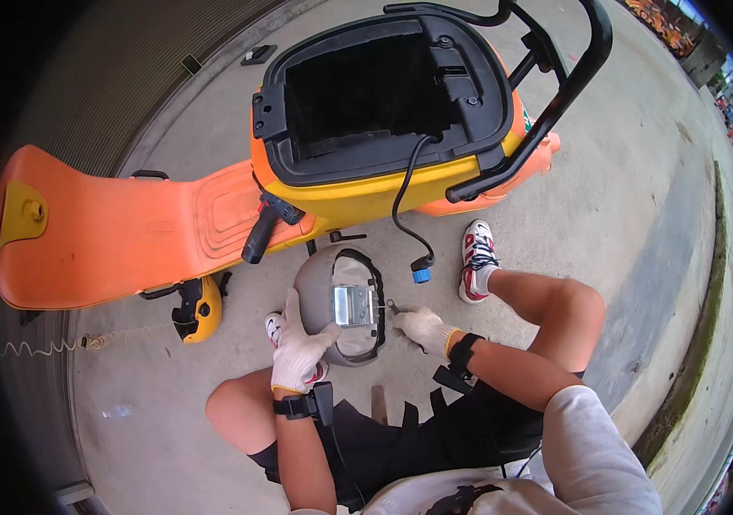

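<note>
My left hand (302,348), in a white knitted glove, grips the left side of a grey helmet-like shell (315,283) on the concrete between my legs, fingers closed on it. A silver metal bracket (352,305) sits in the shell's opening. My right hand (421,328), also gloved, pinches a small metal tool (390,305), seemingly a wrench, at the bracket's right side. A black cable with a blue connector (421,275) hangs from the scooter's box just above my right hand.
An orange-and-yellow scooter (160,215) stands ahead, carrying an open black-rimmed box (478,116) and a cordless drill (259,236). A yellow helmet (205,313) hangs below its seat, near a coiled hose (40,345). A corrugated shutter (92,77) is at left, a ledge (693,378) at right.
</note>
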The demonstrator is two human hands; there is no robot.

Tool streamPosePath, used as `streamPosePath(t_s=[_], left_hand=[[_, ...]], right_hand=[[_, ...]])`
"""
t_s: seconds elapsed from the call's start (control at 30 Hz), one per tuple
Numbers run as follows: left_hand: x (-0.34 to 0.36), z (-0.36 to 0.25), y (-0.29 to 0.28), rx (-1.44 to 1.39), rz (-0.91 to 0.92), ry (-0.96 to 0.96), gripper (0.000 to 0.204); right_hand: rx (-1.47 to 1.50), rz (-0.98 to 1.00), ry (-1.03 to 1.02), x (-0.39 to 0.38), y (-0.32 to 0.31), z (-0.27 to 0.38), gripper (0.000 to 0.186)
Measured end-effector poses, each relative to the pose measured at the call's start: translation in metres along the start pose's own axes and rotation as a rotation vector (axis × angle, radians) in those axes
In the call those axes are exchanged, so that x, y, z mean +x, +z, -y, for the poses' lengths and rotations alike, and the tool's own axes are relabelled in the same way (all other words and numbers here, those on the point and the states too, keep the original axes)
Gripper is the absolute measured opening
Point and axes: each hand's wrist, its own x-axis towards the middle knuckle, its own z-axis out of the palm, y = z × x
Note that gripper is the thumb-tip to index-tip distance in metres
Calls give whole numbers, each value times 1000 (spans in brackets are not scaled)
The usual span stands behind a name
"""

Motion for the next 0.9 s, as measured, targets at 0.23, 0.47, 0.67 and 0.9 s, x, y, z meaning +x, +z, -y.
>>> streamPosePath(t_s=[0.23,0.47,0.67,0.9], left_hand=[[-10,7,1,-33,82,49,122],[-17,-2,1,-24,41,-10,124],[-8,6,3,-43,97,-38,129],[-9,10,4,-102,34,47,119]], right_hand=[[216,334,83,-71,13,31,34],[506,511,108,-61,28,28,25],[731,554,38,-55,47,43,26],[382,215,156,-67,55,46,35]])
